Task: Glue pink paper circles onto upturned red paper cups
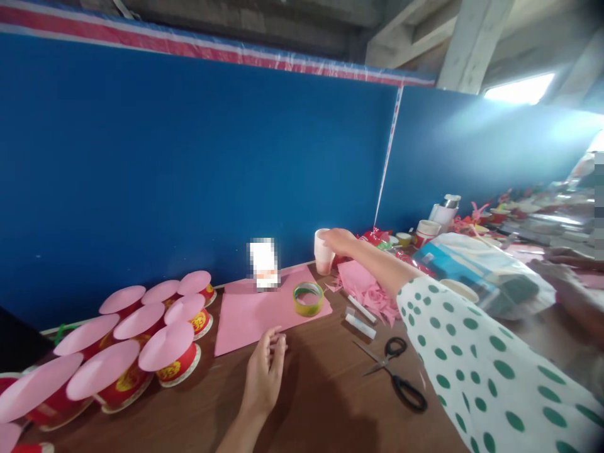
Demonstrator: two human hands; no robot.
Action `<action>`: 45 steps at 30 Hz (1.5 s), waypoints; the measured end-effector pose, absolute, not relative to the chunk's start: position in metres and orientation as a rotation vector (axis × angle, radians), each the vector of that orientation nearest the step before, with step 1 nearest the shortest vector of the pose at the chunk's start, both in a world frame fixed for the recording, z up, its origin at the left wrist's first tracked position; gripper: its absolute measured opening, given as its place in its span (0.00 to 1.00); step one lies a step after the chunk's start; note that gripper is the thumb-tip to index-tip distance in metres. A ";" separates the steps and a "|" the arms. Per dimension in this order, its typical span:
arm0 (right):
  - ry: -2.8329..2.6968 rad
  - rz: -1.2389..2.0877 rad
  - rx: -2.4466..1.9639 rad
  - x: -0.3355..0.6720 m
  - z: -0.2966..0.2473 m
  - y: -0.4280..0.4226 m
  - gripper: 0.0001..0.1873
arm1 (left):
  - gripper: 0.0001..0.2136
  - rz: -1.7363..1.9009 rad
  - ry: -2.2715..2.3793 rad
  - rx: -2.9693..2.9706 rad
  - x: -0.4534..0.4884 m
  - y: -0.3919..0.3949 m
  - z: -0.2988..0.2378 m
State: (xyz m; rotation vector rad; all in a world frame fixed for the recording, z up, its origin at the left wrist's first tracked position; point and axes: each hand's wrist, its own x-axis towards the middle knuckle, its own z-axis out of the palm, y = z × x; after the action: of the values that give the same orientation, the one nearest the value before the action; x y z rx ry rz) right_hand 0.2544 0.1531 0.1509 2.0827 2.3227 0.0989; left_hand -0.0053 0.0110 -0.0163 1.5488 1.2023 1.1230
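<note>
My right hand [340,241] reaches to the back of the table, its fingers closed at the rim of a small stack of pale paper cups [324,259]. Nothing is held in my left hand [265,372], which rests near the table's front with loosely bent fingers and the thumb apart. Just beyond it lies a sheet of pink paper [250,318]. A roll of yellow-green tape [308,299] sits on the sheet's right part. Black-handled scissors [387,365] lie open on the brown table [325,371], close to two white sticks [361,318].
At left stand several red paper cups [177,368] upside down, topped with pink paper discs [166,346]. Pink paper scraps [365,286] lie below my right forearm. Further right are a plastic bag [491,270] and another person's hand [561,289]. A blue partition [202,157] rises behind.
</note>
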 end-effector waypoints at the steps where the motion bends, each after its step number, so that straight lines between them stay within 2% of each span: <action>1: 2.327 0.130 2.065 0.255 0.151 0.155 0.11 | 0.18 1.121 1.207 1.551 -0.005 0.011 -0.016; 7: 2.316 0.243 1.978 0.261 0.150 0.165 0.09 | 0.17 1.112 1.227 1.584 -0.005 0.011 -0.015; 26: 2.294 0.303 1.989 0.261 0.154 0.168 0.10 | 0.17 1.104 1.239 1.585 -0.004 0.008 -0.006; 45: 2.347 0.303 2.016 0.270 0.159 0.165 0.15 | 0.16 1.111 1.242 1.609 -0.003 0.008 -0.005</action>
State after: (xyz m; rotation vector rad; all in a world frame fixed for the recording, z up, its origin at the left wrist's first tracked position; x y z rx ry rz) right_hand 0.2704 0.1649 0.1587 2.0156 2.3472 0.3027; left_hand -0.0032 0.0075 -0.0050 1.6086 1.2419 1.1113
